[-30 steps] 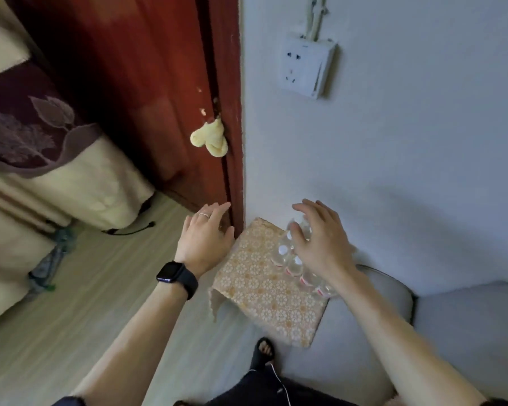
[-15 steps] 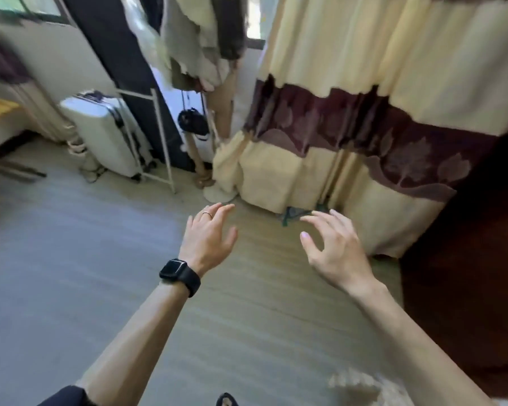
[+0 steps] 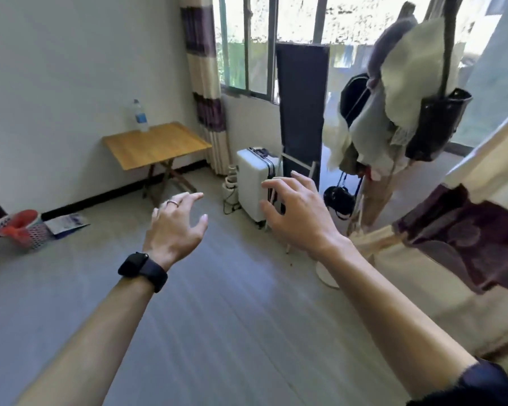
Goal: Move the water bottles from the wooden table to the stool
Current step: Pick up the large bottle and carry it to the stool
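One upright bottle (image 3: 140, 115) on the bench (image 3: 159, 145), far ahead-left, nearer the left grip (image 3: 173, 227) than the right grip (image 3: 296, 218), both wide, empty

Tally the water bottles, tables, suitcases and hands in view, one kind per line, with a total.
water bottle: 1
wooden table: 1
suitcase: 1
hands: 2, the left hand and the right hand
total: 5

Grey floor (image 3: 232, 317), white wall (image 3: 56, 83), sunlit window (image 3: 247, 54).
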A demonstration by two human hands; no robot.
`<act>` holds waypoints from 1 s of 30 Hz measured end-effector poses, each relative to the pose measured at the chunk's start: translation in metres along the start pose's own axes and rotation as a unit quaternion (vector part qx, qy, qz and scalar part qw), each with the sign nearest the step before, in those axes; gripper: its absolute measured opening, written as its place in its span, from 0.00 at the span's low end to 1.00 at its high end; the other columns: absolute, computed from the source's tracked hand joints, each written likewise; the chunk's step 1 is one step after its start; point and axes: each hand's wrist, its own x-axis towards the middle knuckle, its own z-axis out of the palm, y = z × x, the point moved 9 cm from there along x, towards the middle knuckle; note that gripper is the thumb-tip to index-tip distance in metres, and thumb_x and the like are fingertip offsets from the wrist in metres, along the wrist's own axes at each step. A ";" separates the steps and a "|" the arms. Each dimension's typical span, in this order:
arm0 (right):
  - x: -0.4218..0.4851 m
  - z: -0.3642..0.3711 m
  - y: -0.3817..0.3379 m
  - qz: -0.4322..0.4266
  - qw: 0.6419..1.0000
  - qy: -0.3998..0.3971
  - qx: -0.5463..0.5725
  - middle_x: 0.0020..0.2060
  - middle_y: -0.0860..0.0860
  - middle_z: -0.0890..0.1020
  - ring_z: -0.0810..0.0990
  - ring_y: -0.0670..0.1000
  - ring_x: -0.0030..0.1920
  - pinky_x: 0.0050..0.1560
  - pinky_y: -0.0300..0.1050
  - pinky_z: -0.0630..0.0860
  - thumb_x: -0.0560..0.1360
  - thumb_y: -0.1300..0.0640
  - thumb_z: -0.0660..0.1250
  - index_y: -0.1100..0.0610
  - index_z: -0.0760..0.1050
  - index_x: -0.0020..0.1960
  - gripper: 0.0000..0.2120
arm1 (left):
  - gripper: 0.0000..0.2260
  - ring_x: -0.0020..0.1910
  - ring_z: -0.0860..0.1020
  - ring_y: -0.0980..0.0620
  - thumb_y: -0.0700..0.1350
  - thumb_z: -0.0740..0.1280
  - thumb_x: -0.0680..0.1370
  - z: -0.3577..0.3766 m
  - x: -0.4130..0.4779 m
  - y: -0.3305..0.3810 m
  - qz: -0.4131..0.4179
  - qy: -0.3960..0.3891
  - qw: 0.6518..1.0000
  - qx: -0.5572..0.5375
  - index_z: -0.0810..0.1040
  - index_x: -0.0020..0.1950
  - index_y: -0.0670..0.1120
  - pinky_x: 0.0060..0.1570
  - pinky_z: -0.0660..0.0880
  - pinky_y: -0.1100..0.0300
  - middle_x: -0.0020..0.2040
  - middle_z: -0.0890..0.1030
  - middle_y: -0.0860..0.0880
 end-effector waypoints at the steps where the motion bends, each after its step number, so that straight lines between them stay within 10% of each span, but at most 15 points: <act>1: 0.019 0.004 -0.002 -0.010 1.000 0.001 0.009 0.69 0.46 0.75 0.58 0.55 0.77 0.76 0.52 0.58 0.80 0.45 0.62 0.46 0.73 0.69 0.19 | 0.23 0.69 0.72 0.43 0.55 0.64 0.76 -0.005 0.014 -0.007 -0.006 0.009 1.000 0.005 0.73 0.70 0.52 0.68 0.67 0.40 0.69 0.75 0.46; 14: 0.264 0.080 -0.028 -0.139 0.985 0.003 0.099 0.67 0.45 0.77 0.61 0.51 0.75 0.71 0.46 0.61 0.78 0.44 0.65 0.45 0.74 0.68 0.18 | 0.20 0.69 0.71 0.46 0.52 0.67 0.78 -0.096 0.166 -0.113 -0.118 0.136 0.976 0.124 0.74 0.70 0.52 0.69 0.66 0.49 0.71 0.73 0.48; 30: 0.501 0.329 -0.204 -0.172 0.976 -0.022 0.129 0.67 0.43 0.77 0.63 0.51 0.75 0.70 0.53 0.67 0.78 0.35 0.58 0.43 0.73 0.70 0.24 | 0.26 0.66 0.75 0.44 0.56 0.61 0.76 -0.171 0.327 -0.429 -0.190 0.145 0.951 0.198 0.72 0.72 0.48 0.67 0.69 0.48 0.69 0.76 0.44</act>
